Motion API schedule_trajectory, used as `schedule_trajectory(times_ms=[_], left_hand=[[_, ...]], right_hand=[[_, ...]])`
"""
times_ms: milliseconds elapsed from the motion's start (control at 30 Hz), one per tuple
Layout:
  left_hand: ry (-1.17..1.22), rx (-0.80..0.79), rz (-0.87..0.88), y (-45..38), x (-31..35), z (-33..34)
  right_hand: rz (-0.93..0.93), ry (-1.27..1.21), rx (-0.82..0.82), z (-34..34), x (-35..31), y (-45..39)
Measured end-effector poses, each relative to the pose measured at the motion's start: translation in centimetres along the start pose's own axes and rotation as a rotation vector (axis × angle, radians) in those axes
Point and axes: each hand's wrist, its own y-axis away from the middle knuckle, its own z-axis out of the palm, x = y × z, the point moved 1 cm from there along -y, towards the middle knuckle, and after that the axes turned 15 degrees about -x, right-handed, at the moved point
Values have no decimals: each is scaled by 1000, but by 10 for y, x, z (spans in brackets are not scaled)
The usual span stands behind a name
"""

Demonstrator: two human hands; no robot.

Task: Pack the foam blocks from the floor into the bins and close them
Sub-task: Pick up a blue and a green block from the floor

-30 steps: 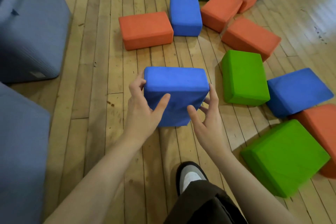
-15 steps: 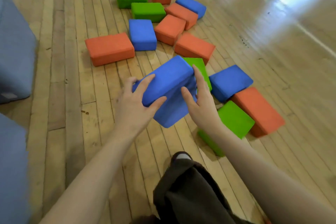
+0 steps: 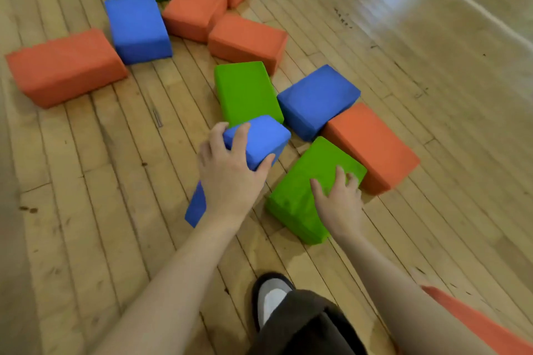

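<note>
Blue fabric-covered foam block [image 3: 261,138] sits in your left hand [image 3: 227,173]; fingers curl over its top edge and the thumb presses its near face, so that grip is clenched on it. It is tilted on end, its lower corner showing below your wrist, and whether that corner touches the wooden plank floor [image 3: 115,181] cannot be told. Your right hand [image 3: 337,199] lies on the near green foam block [image 3: 305,187], fingers spread and bent over its top; that grip is resting rather than closed round it. This green block is tipped up against an orange foam block [image 3: 372,144] just behind it.

No bin shows in this view, so nothing can be said of their contents. Beyond your hands lie a flat green block [image 3: 245,89] and a blue block [image 3: 317,99], touching each other. Farther off is a loose cluster of orange, blue and green blocks, with one large orange block [image 3: 63,66] apart at the left. The covers look soft, slightly wrinkled at the corners.
</note>
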Motion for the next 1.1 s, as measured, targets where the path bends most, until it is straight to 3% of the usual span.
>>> schedule_trajectory(times_ms=[133,233,367,467,600,800,933,1100], left_hand=[[-62,-40,145,-8,17,23],[-119,-94,164,-10,15,24],[38,-96,192,-9,7,16],[53,-129,175,-2,0,12],[-46,-192,30,11,-24,6],[-117,-332,-122,35,-56,19],[-50,-219,-165,30,-53,13],[-50,-25,-168,47,-61,-47]], right_hand=[[244,-49,-81,29,37,-9],[266,-156,-89,39,43,-15],[117,-317,47,37,31,-13],[-78,-249,129,33,10,-7],[-246,-109,121,33,-25,3],[-313,-207,59,39,-49,18],[-389,-217,104,38,-53,24],[-526,-74,145,15,-88,55]])
